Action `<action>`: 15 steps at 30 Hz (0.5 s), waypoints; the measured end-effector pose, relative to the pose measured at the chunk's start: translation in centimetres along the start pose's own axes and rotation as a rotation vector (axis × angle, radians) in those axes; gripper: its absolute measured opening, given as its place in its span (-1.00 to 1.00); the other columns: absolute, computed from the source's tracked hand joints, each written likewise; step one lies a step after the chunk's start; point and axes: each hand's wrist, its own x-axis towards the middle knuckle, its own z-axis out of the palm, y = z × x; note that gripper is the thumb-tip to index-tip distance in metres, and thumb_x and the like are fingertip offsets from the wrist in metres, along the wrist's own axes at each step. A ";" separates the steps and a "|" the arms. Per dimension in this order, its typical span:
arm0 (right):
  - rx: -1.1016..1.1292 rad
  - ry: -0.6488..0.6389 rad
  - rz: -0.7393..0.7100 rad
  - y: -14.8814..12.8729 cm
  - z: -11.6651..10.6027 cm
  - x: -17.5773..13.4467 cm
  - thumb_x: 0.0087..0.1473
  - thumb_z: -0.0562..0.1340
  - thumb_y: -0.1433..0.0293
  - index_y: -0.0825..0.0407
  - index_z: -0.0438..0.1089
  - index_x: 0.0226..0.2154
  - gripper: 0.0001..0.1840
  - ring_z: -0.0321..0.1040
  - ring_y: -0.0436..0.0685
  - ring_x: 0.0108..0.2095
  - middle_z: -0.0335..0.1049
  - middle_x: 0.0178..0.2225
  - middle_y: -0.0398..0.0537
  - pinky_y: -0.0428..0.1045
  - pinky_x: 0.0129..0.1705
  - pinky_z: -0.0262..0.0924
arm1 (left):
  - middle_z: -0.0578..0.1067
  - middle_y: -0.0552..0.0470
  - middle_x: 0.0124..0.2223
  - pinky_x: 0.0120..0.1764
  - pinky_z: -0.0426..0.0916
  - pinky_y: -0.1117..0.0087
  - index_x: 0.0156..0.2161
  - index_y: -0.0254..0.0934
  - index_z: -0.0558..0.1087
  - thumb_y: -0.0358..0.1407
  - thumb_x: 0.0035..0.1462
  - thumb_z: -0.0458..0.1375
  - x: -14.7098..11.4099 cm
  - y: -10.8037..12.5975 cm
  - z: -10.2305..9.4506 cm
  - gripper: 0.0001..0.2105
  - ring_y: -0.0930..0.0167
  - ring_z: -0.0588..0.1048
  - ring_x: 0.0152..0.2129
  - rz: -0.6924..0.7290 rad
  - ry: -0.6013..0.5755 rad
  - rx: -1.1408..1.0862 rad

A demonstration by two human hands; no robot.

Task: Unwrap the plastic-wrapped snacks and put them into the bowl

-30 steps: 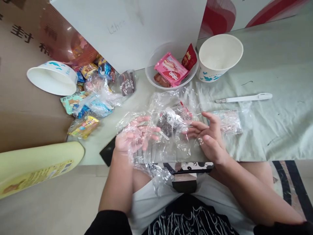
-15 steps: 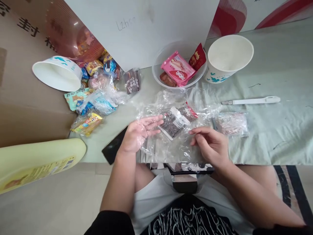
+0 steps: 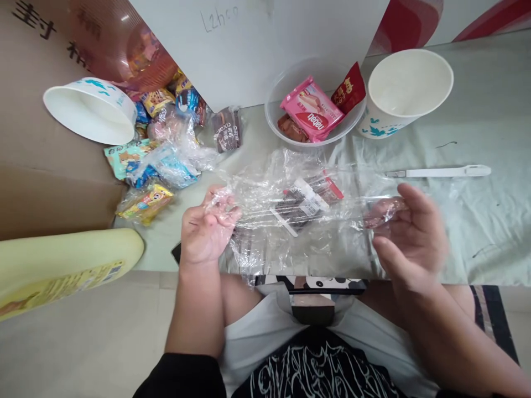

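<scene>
A creased sheet of cling film (image 3: 257,207) stretches between my two hands across the front of the cloth-covered table. My left hand (image 3: 208,229) is curled with film bunched over and between its fingers. On the other side, my right hand (image 3: 415,235) has its thumb apart from the fingers, and film stretches over the fingertips. Beneath the film, between the hands, lies a dark snack packet (image 3: 295,213) with a white label and a red end. My right hand covers the spot where a clear-wrapped pack lay.
Wrapped snacks (image 3: 161,163) and a tipped paper tub (image 3: 89,113) lie at left. Behind are a clear bowl (image 3: 271,119) of snacks and an upright paper tub (image 3: 406,83). A white-handled cutter (image 3: 440,172) lies right; a yellow bottle (image 3: 70,265) and a partly hidden phone (image 3: 176,253) are left.
My hands have moved apart, the right one farther to the right with its thumb spreading. The film is now drawn out between them. My left hand's fingers have curled in.
</scene>
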 end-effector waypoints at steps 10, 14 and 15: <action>-0.500 0.152 -0.551 -0.7 -1.0 1.7 0.11 0.40 0.33 -0.04 0.45 -0.49 -0.81 0.35 0.16 -0.17 0.22 -0.24 -0.04 0.09 -0.19 0.34 | 0.62 0.23 0.05 0.14 0.43 0.29 -0.83 -0.24 0.21 -0.08 0.19 0.22 0.4 -1.1 0.1 -0.37 0.36 0.47 0.13 0.283 0.143 -0.002; -0.231 -0.101 -0.576 -1.5 -1.7 1.2 0.20 0.27 0.39 -0.03 0.34 -0.51 -0.75 0.52 0.14 -0.27 0.44 -0.41 -0.15 0.26 0.16 0.30 | 0.63 0.06 -0.44 0.28 0.30 0.17 -0.75 -0.10 0.46 0.03 0.17 0.20 0.7 -1.3 0.8 -0.49 0.30 0.59 -0.02 0.264 0.226 0.067; -0.116 -0.140 -0.497 -1.8 -1.5 0.8 0.22 0.25 0.42 -0.03 0.34 -0.47 -0.78 0.53 0.10 -0.39 0.45 -0.48 -0.21 0.25 0.13 0.35 | 0.60 0.05 -0.49 0.28 0.29 0.15 -0.70 -0.08 0.52 0.05 0.16 0.19 0.7 -1.3 1.1 -0.53 0.28 0.61 -0.06 0.265 0.234 0.077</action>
